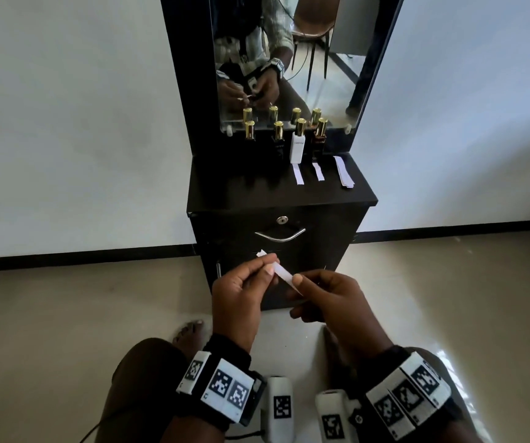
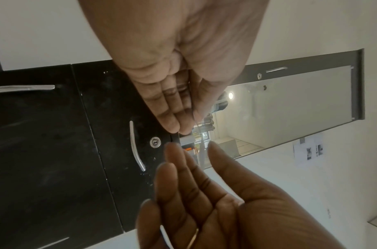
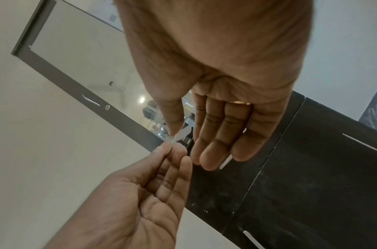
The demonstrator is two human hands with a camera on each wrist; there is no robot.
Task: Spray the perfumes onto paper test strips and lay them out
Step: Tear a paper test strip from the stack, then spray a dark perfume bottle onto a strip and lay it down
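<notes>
A white paper test strip (image 1: pixel 281 274) is held in the air in front of the cabinet, below its top. My left hand (image 1: pixel 268 265) pinches the strip's left end between thumb and forefinger, and a small bit of paper pokes out above the fingers. My right hand (image 1: pixel 295 284) pinches the other end. The right wrist view shows the strip (image 3: pixel 179 134) running from my right thumb to the left fingertips (image 3: pixel 169 151). Several gold-capped perfume bottles (image 1: pixel 299 142) stand in a row at the back of the cabinet top (image 1: pixel 241 190). Two laid-out strips (image 1: pixel 298 174) lie before the right-hand bottles.
A loose stack of unused strips (image 1: pixel 344 171) lies at the cabinet top's right side. A mirror (image 1: pixel 321 75) rises behind the bottles. The drawer front has a lock and a metal handle (image 1: pixel 279 236). My knees, bare feet and two white tagged devices (image 1: pixel 281 407) are below the hands.
</notes>
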